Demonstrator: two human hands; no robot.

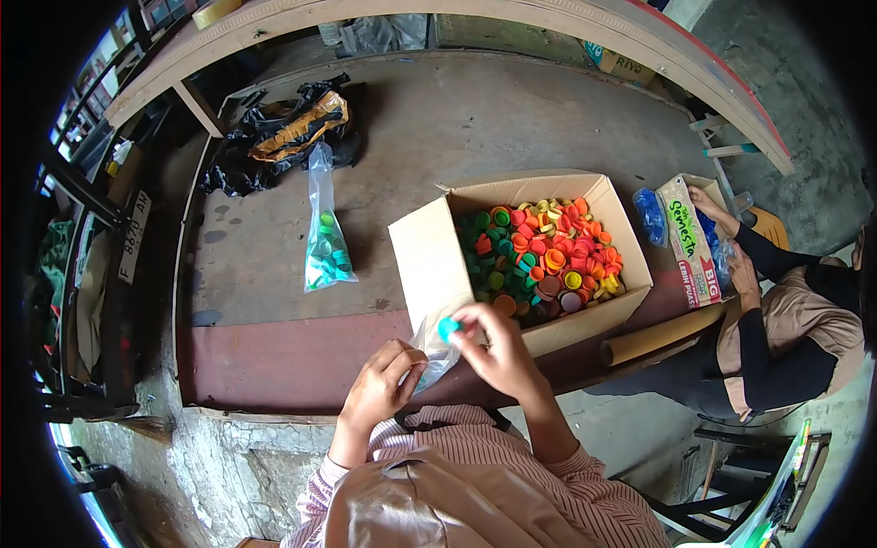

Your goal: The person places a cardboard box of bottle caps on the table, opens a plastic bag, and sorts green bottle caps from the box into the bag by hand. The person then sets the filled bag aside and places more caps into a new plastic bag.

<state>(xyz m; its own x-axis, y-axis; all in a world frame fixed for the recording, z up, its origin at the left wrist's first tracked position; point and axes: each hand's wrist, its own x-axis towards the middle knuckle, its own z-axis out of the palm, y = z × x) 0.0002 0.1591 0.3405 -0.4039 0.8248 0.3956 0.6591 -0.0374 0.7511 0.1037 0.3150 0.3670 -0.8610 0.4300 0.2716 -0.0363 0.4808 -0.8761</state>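
My left hand (387, 384) is closed on the rim of a clear plastic bag (438, 363) at the table's front edge. Between the fingertips of my right hand (496, 352) is a teal bottle cap (448, 329), held by the bag's mouth. Just beyond my hands stands an open cardboard box (525, 190). Loose plastic caps (548, 251) in green, red, orange, yellow and brown fill it. Farther left on the table lies another clear bag (321, 196), with green and teal caps at its bottom end.
A crumpled black plastic bag (239, 151) lies at the back left. On the right, a person (776, 301) has both hands at a printed carton (687, 239), beside a blue-filled bag (649, 216). A cardboard tube (660, 336) lies along the front edge. A wooden beam (365, 20) crosses above.
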